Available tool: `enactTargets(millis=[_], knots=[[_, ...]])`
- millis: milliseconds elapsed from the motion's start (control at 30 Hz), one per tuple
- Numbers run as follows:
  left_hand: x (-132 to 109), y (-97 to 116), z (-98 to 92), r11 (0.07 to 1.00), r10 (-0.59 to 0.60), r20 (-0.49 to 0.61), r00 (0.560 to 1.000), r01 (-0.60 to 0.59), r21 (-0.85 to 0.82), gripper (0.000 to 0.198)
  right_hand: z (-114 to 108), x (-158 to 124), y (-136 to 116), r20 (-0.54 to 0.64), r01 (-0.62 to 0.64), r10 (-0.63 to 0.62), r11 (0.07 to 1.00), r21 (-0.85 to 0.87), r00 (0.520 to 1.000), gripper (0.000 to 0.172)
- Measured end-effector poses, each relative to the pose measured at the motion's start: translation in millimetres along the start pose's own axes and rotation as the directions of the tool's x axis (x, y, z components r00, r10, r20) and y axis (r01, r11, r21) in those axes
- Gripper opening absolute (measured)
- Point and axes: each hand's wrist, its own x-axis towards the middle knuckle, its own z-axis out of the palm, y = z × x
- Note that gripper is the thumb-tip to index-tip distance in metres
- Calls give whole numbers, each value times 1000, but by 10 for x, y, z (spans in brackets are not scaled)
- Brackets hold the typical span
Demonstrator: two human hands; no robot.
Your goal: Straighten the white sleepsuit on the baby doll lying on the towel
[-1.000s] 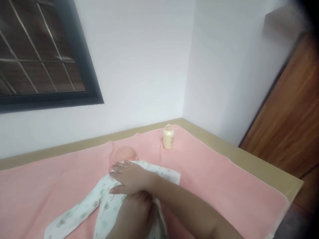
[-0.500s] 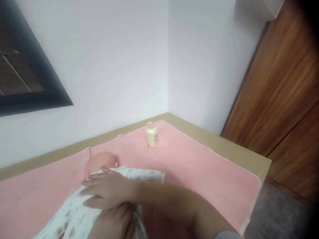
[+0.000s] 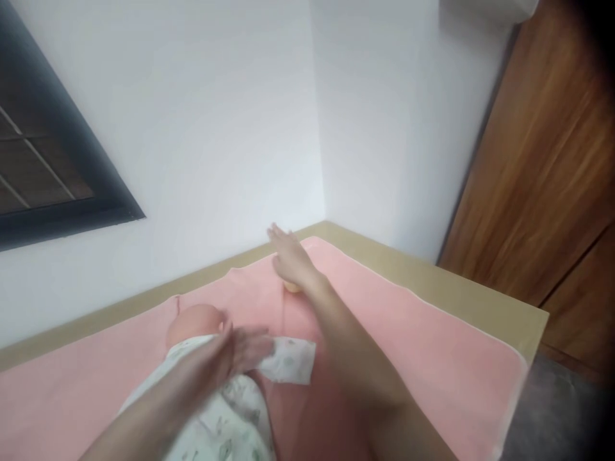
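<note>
Right hand [image 3: 293, 259]: extended toward the far corner of the table [image 3: 509, 312]. Fingers are held straight and directed up and to the left, with the thumb set apart; the hand is open. A pale bottle [image 3: 291, 287] is mostly covered by this hand, only its base being seen, near the cloth's far corner. Whether the bottle is touched cannot be told. The right forearm [image 3: 353, 349] is slanted from the table's near side.

Left hand [image 3: 243, 349]: held open above the doll [image 3: 195, 323], thumb raised, fingers extended rightward, palm turned toward the wearer; blurred. Contact with the sleeve [image 3: 291, 360] cannot be judged.

The doll is laid on the pink cloth [image 3: 446, 358], head toward the table's far left edge. Its printed garment [image 3: 225, 422] is partly hidden by the left forearm [image 3: 158, 397].
</note>
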Motion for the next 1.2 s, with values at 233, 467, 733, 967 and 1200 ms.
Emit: enactTargets(millis=[233,467,733,967,1200], knots=[[1346,361,-85,439,-294,14,956,148,-886,84,152,-121,405,90,-150,152,988,-31,984,69],[1763,290,101,231,-262,34,964,97,-968,89,292,-116,485,-3,-244,244,968,62,970,58],[1814,202,93,216,-279,42,959,105,-971,90,356,-142,414,-94,-350,349,937,1,933,47],[1696,263,109,222,-285,36,958,102,-970,87,321,-149,367,-49,-400,397,913,-74,916,43],[660,380,-3,161,-282,133,950,184,-970,70,215,-125,164,18,-445,450,886,-129,893,38]])
